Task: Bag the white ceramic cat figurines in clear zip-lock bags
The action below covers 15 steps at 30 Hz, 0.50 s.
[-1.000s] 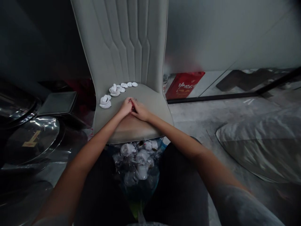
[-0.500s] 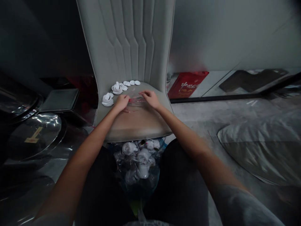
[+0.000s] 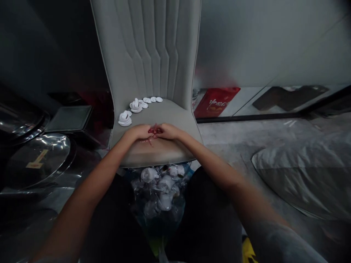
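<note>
Closest in, wedged between the person's knees, sits a big clear bag (image 3: 160, 193) stuffed with white pieces, each apparently in its own plastic wrap. That heap looks like the finished share, and it is a fair pile.

Just beyond it, both forearms reach onto the chair seat (image 3: 175, 151). The left hand (image 3: 138, 131) and right hand (image 3: 168, 131) rest knuckles-up at the middle of the cushion with their fingertips meeting. Both are curled nearly closed, pinching a red-edged packet (image 3: 153, 130) between them. It lies on the seat right where the fingers meet. It is too small and dim to tell whether anything is inside it, or whether it is sealed.

Further back on the seat, to the left and well apart from the hands, stand two white knobs (image 3: 124, 118), loose and unwrapped. Beside the farther one, a short row of white discs (image 3: 152, 99) lies near the foot of the chair back (image 3: 150, 47). From where I stand, these are what is left: a small handful against the full bag.

Off the chair, steel lids (image 3: 38, 160) gleam on the left, a glass sheet (image 3: 301, 171) lies on the floor to the right, and a red box (image 3: 216, 102) stands by the far wall.
</note>
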Each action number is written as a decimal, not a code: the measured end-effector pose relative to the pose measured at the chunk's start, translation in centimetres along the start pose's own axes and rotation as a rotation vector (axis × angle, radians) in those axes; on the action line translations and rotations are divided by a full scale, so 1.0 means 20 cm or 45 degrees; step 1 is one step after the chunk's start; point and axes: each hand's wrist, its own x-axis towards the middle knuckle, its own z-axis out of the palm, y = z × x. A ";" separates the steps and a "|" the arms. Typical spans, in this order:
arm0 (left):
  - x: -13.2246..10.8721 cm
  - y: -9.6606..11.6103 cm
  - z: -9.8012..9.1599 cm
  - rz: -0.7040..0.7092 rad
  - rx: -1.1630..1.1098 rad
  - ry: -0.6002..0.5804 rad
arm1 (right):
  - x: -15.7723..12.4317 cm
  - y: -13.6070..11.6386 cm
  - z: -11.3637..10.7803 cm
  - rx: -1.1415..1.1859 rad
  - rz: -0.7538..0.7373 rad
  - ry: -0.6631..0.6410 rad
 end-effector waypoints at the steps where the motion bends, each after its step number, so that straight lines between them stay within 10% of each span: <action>1: 0.00 0.00 0.01 -0.036 0.037 0.039 | 0.01 0.01 0.00 0.022 0.003 0.008; 7: -0.04 -0.03 0.03 -0.089 -0.170 0.225 | 0.10 -0.03 0.00 0.200 -0.021 -0.003; 15: -0.35 -0.22 -0.11 -0.281 -1.142 0.362 | 0.31 -0.38 0.12 0.764 -0.090 0.236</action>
